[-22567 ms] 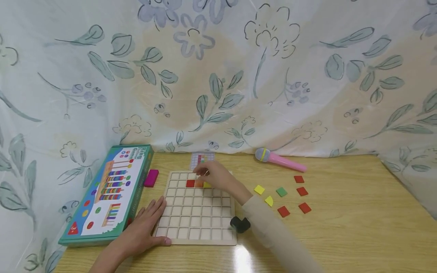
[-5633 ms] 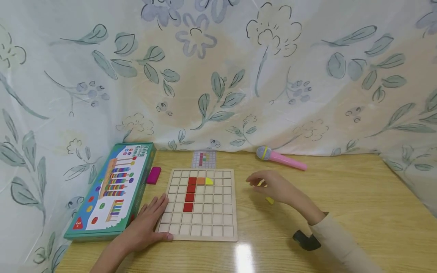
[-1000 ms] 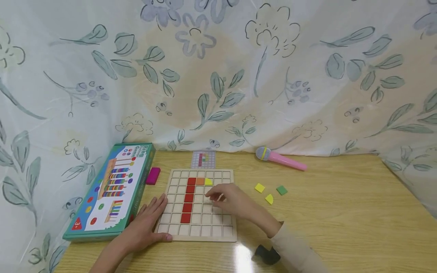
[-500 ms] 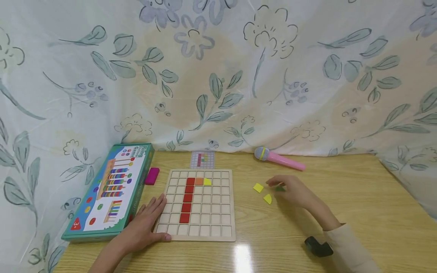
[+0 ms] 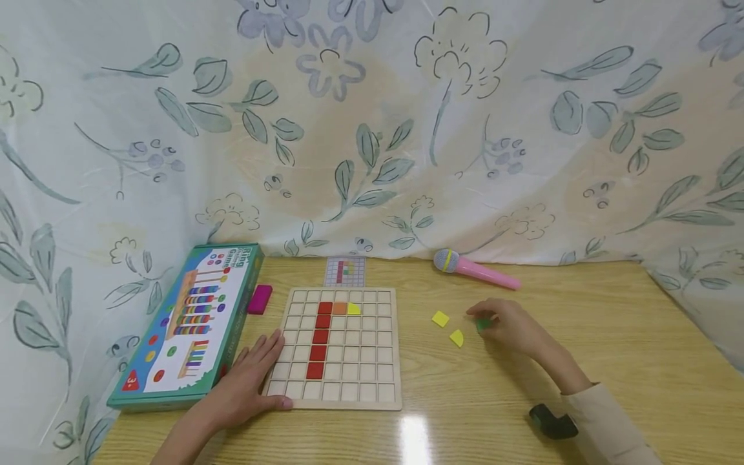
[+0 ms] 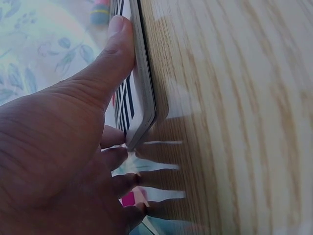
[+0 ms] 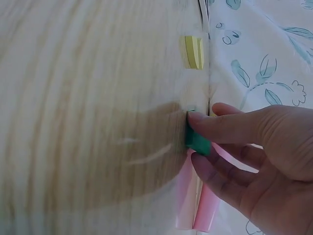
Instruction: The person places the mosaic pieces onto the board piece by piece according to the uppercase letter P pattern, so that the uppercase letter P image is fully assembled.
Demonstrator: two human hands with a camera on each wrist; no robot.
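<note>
My right hand (image 5: 511,328) pinches a green square tile (image 7: 197,137) between thumb and fingers at the table's right part. In the head view the hand partly covers that tile. A yellow square tile (image 5: 440,319) and a yellow quarter-round tile (image 5: 456,338) lie just left of it. My left hand (image 5: 247,381) rests at the near left corner of a wooden grid board (image 5: 361,391), thumb by its front edge, fingers along its left side. On the board, a column of several red tiles (image 5: 318,352) runs downward, with an orange tile (image 5: 340,309) and a yellow quarter-round tile (image 5: 353,309) beside the top one.
Behind the board lies a small pattern card (image 5: 345,271). A pink toy microphone (image 5: 482,271) is at the back by the floral cloth (image 5: 372,148). To the left are a green game box (image 5: 186,329) and a magenta block (image 5: 259,299).
The loose red tiles have gone from the table, and a red column now stands on the board. My right hand has moved off the board and taken the green tile. My left hand stays put.
</note>
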